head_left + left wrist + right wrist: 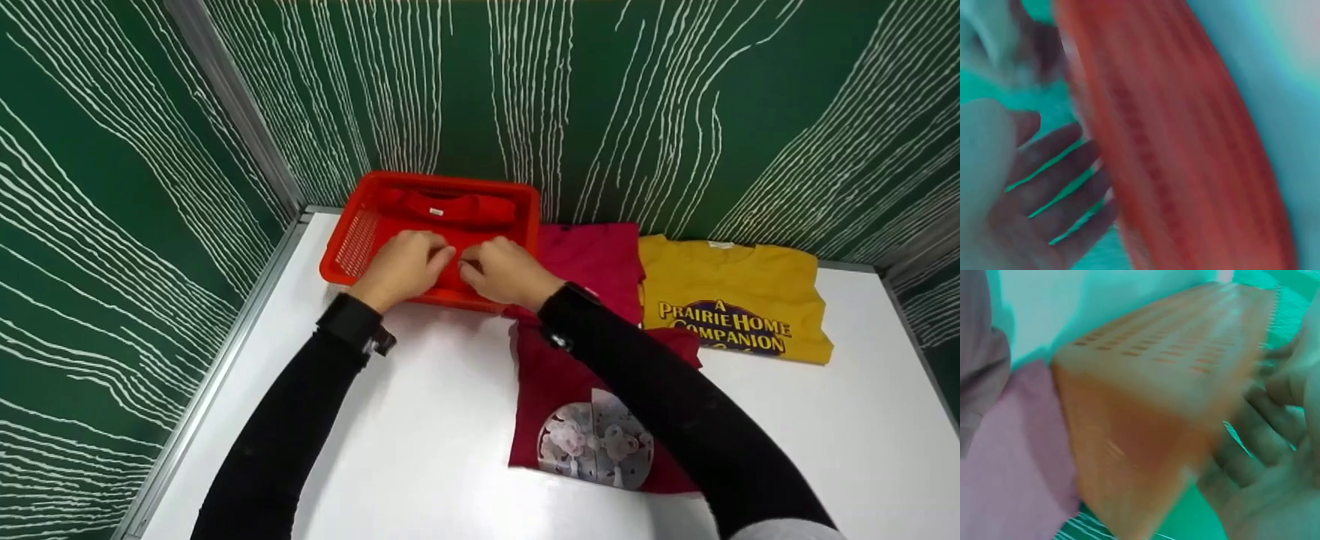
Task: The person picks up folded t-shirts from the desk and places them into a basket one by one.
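Left hand [409,259] and right hand [508,270] hung slack-fingered, gripping nothing visible, over a red basket [450,181] — red cloth [487,210] inside, just beyond them, white label [436,212] illegible, yellow shirt [727,277] rightward lettered "A Prairie Home Companion"

Green panels [630,135] and metal framing [240,105] around a white table [435,420] show a booth.

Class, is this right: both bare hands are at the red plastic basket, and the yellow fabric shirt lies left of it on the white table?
Not left: the head view shows the yellow fabric shirt right of the red plastic basket on the white table. The left hand and right hand are at the basket.
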Available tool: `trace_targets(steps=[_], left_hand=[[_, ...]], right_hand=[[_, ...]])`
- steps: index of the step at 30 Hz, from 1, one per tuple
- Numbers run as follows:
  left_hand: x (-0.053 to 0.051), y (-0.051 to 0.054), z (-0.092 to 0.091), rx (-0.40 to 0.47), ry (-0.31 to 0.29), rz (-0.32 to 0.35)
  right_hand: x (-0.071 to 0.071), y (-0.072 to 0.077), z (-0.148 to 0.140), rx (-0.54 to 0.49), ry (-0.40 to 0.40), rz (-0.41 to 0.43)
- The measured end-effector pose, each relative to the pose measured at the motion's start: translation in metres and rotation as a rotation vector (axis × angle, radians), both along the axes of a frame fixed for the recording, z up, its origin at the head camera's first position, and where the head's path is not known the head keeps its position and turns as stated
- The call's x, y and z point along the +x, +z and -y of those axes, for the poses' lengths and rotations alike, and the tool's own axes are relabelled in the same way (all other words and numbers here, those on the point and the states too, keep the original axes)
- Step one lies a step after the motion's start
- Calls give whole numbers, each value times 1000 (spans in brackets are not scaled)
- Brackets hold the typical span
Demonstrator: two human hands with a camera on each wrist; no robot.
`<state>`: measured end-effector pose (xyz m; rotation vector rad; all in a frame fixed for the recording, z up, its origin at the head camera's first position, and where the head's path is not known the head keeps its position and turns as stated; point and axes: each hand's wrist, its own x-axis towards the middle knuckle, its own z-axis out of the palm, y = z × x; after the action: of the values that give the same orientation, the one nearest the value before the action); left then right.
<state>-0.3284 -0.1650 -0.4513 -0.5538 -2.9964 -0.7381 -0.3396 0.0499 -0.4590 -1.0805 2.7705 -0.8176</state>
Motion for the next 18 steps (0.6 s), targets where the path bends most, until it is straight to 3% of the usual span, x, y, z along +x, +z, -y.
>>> trace_targets(steps=[5,9,13,18], left_hand=[[47,17,-40,133,-141,-232],[78,18,-69,158,-227,-328],[99,1,-94,89,-302,-275],[112,-42,-118,-136,-410,-140]], right_hand=[[32,28,-43,-137,-18,-95],[62,37,-84,-119,-41,-88],[88,19,-131,-18,-91,-25],[117,-26,-193,136,-240,47]])
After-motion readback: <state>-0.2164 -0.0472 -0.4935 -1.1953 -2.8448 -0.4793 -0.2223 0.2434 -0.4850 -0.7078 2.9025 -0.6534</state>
